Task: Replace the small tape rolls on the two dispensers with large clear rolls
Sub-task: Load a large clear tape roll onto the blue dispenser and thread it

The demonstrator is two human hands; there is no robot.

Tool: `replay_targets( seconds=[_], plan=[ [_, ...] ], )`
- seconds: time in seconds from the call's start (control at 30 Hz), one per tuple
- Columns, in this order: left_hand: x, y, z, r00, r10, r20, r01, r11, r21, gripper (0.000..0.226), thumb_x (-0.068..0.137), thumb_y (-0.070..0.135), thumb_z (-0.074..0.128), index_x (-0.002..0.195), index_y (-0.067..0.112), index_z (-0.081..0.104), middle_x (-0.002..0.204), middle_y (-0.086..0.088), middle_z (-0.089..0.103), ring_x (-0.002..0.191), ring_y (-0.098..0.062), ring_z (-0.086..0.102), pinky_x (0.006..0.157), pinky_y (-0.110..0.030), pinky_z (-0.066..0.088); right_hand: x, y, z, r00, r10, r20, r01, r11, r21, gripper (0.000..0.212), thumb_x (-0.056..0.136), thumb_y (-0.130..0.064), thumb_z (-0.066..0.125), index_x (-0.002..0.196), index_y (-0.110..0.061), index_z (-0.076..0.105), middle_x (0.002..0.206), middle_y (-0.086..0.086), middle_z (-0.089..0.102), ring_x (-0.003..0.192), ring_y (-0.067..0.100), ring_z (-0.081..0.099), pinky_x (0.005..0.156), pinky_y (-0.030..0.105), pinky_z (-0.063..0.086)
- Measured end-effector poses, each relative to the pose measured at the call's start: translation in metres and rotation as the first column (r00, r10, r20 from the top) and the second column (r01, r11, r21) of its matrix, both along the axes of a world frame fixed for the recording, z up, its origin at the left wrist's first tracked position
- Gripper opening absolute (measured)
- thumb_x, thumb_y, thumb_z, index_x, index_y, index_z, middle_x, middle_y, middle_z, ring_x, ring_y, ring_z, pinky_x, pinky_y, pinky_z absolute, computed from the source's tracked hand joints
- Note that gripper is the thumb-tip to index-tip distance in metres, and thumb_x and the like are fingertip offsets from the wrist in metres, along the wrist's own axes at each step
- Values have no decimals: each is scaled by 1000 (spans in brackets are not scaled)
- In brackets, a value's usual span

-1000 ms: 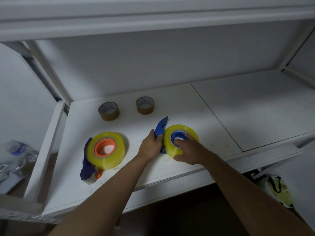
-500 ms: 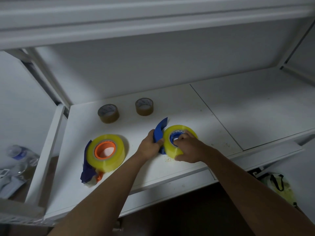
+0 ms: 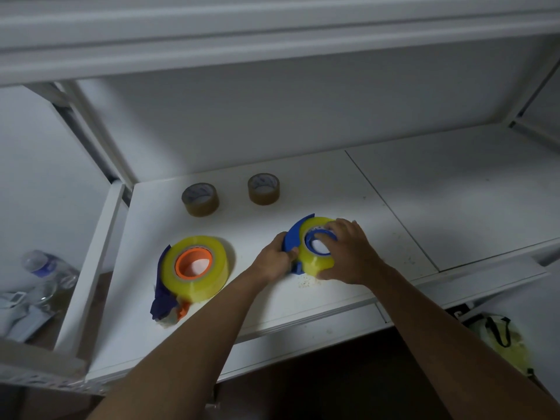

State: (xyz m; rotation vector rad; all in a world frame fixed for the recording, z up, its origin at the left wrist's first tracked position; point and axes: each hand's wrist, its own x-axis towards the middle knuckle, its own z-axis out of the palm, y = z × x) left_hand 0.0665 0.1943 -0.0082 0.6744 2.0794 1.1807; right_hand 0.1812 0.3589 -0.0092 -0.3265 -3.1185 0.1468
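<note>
Big clear roll [image 3: 315, 259] sits on the blue dispenser [image 3: 292, 237], front-centre of the white shelf [image 3: 333, 189]. My right hand [image 3: 348, 256] is spread over the roll, fingertips at the blue hub [image 3: 321, 244], looks like pressing it down so the core seats. Left hand [image 3: 277, 259] is closed on the dispenser's frame edge, prob. to brace it vs. that push. Judging by this, step in hand = seating roll no. 2.

Left of it, well apart: 2nd large clear roll [image 3: 195, 268] already on the orange-hub dispenser [image 3: 169, 301], lying flat, no hand on it. Looks done.

Toward the back of the shelf: 2 small brown rolls [image 3: 200, 198] [image 3: 263, 187], standing apart from each other, clear of the work area, presumably the ones taken off.

Crumbs/specks on shelf near the blue dispenser. Off-shelf at left: plastic bottle [image 3: 45, 265], lower down. Light is dim; can't tell if the tape end is threaded.
</note>
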Motion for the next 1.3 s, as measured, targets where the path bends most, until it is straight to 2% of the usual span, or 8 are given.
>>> replay_targets(
  seconds=[0.2,0.37,0.5,0.7,0.83,0.97,1.17,1.3],
  plan=[
    [1,2,1,997,49,56,-51,998,27,36,95,15,51,130,20,46,118,-1,58,107,-21,56,95,-37,47,11,-13,-10,940,-341,5,326,895,-304,129,60,-58,81,152,-7,5,158,18,16,145,35,18,118,44,20],
    [3,1,2,999,38,30,-39,999,35,36,95,16,51,130,22,45,119,0,59,107,-21,56,97,-38,46,10,-23,-15,857,-514,40,490,788,-373,130,54,-58,82,150,-9,9,145,14,38,130,35,40,105,44,36],
    [5,0,2,1000,26,1,-26,998,50,37,94,17,52,129,25,47,119,2,61,108,-21,57,95,-37,47,8,-30,-20,844,-536,4,454,711,-537,110,53,-53,69,145,-19,21,136,7,50,120,32,50,102,43,38],
    [12,-1,3,992,49,-118,-42,997,60,38,94,15,53,131,21,46,116,5,56,110,-20,55,99,-38,46,3,-24,-16,675,-732,95,491,349,-798,87,85,-38,63,152,-12,13,154,13,29,138,37,31,109,49,33],
    [17,-4,0,968,12,-252,2,998,58,52,94,17,55,143,15,37,129,1,55,115,-19,53,97,-30,43,0,-10,-35,654,-752,81,497,346,-796,75,58,-52,64,121,-11,54,121,15,59,100,32,61,81,42,56],
    [21,-12,-2,961,2,-277,22,996,84,53,94,22,57,142,18,34,120,6,53,105,-14,53,91,-25,41,2,-17,-27,641,-768,-13,427,370,-825,56,64,-29,70,115,-11,53,113,12,57,90,26,61,67,33,54],
    [20,-21,-2,999,33,13,-35,978,207,38,92,7,60,119,12,34,114,-8,53,88,-9,61,73,-23,52,0,-30,-12,642,-746,-175,208,389,-898,52,72,0,66,118,-17,48,116,7,50,99,23,54,81,33,49],
    [16,-24,2,970,100,223,-153,959,237,36,93,30,60,119,22,36,122,-6,55,101,-20,63,84,-31,53,1,-34,-4,662,-735,-145,106,283,-953,47,72,3,64,108,-25,52,106,2,57,88,18,58,67,23,46]
  ],
)
